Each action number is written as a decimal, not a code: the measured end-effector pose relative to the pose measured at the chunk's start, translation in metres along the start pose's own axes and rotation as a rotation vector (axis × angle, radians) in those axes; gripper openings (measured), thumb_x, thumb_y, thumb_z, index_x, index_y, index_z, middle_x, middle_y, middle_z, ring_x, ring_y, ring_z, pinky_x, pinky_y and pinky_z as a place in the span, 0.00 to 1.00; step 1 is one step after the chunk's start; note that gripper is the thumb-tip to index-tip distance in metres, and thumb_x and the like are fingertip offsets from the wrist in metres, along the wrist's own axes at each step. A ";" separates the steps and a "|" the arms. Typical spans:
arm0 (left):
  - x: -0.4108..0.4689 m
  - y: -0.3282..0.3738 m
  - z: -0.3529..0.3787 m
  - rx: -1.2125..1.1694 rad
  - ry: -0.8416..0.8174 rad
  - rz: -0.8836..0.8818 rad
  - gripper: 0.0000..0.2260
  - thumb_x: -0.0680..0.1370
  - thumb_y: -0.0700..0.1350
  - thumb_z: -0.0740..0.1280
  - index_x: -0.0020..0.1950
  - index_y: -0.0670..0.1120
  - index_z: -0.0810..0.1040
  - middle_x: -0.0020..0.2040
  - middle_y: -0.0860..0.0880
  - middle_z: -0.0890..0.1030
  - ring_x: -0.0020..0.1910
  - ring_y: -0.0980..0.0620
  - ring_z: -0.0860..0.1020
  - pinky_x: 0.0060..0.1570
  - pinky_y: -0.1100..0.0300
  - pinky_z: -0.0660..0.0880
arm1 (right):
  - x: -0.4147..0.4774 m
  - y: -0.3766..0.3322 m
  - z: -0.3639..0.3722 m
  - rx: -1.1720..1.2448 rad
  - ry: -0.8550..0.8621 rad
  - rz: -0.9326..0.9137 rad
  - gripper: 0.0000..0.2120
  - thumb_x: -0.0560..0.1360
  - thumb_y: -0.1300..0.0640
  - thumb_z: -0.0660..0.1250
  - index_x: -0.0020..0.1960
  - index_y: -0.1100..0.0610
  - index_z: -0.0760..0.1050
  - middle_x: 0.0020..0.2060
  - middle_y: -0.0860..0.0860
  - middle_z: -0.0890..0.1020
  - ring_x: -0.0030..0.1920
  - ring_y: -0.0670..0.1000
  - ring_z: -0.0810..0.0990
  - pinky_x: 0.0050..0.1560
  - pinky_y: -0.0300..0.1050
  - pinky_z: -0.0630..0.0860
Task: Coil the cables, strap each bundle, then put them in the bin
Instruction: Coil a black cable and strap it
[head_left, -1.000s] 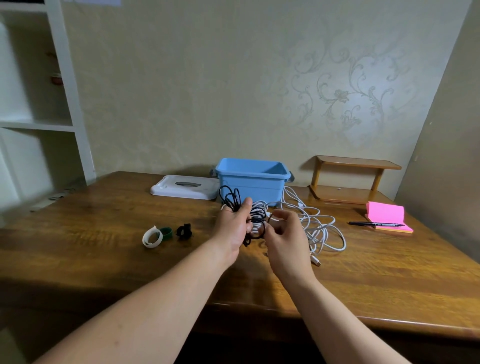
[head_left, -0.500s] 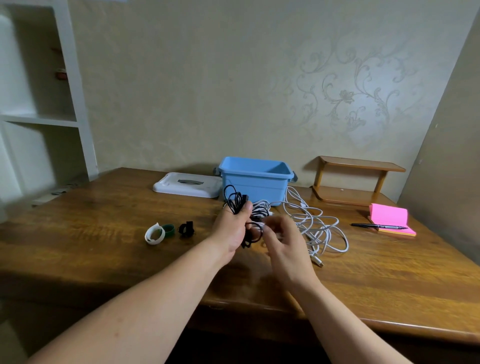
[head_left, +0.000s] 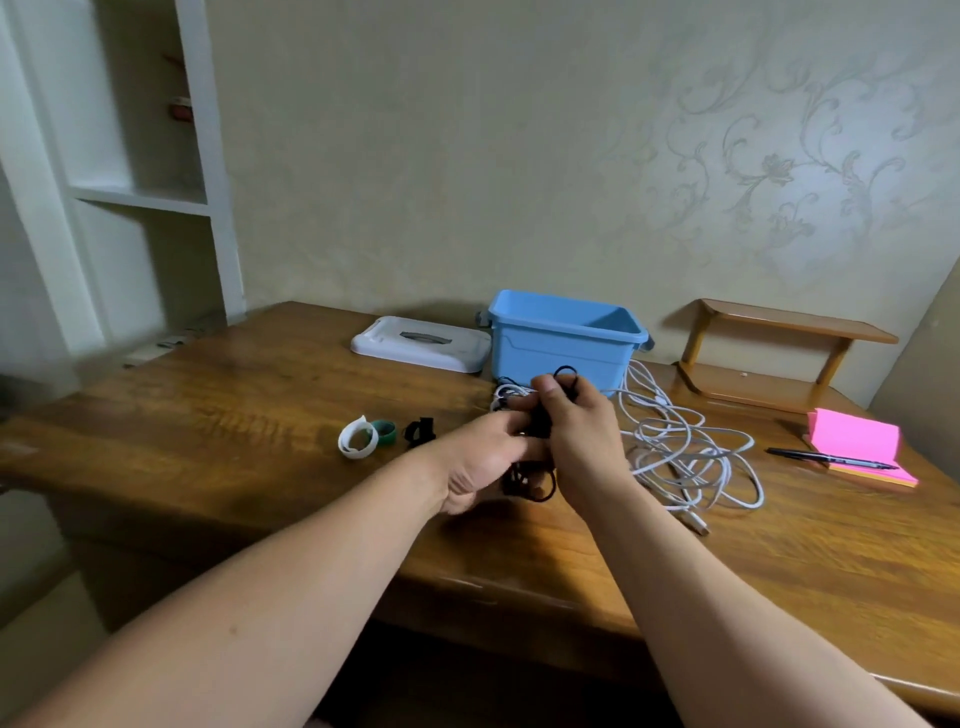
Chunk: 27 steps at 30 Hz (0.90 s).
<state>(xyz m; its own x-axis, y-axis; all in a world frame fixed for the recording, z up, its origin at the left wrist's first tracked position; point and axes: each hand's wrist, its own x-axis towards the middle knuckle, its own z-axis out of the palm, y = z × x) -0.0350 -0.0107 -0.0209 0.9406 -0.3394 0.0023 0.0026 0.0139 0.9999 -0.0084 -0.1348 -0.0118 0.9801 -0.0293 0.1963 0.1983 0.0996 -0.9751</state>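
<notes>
Wooden desk (head_left: 208, 415) fills the frame's lower half. At centre, my left hand (head_left: 483, 462) and right hand (head_left: 582, 436) both grip the black cable (head_left: 527, 486) bundle. Loose white cable (head_left: 675, 452) lies right of them; the bin (head_left: 561, 343) stands just behind.

Nothing here can be read: the blue bin (head_left: 563, 349), the white lid (head_left: 415, 347) and the pink sticky notes (head_left: 857, 446) show no legible text, label or number.
</notes>
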 end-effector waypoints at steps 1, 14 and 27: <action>-0.002 -0.003 -0.005 -0.059 -0.010 -0.041 0.11 0.85 0.39 0.68 0.67 0.44 0.81 0.55 0.37 0.85 0.49 0.44 0.83 0.54 0.46 0.81 | 0.001 0.000 0.005 0.034 0.010 0.029 0.08 0.86 0.56 0.66 0.52 0.59 0.80 0.39 0.53 0.88 0.42 0.53 0.88 0.46 0.52 0.85; -0.015 0.010 -0.049 0.342 0.264 0.079 0.17 0.90 0.58 0.55 0.76 0.57 0.73 0.41 0.51 0.83 0.43 0.52 0.83 0.42 0.52 0.78 | 0.021 -0.006 0.064 -0.091 -0.163 -0.018 0.11 0.87 0.52 0.64 0.51 0.57 0.78 0.38 0.51 0.80 0.36 0.48 0.79 0.34 0.43 0.77; -0.031 0.005 -0.128 -0.119 0.589 0.084 0.20 0.86 0.60 0.63 0.40 0.51 0.66 0.31 0.52 0.61 0.26 0.54 0.56 0.22 0.60 0.52 | 0.023 0.024 0.103 -1.145 -0.363 -0.047 0.15 0.80 0.42 0.72 0.50 0.55 0.81 0.42 0.51 0.85 0.43 0.52 0.83 0.41 0.48 0.80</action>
<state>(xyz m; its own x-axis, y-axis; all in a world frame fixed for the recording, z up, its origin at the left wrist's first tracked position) -0.0208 0.1198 -0.0176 0.9688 0.2447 0.0393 -0.0742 0.1350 0.9881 0.0195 -0.0304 -0.0199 0.9538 0.2915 0.0725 0.2916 -0.8408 -0.4561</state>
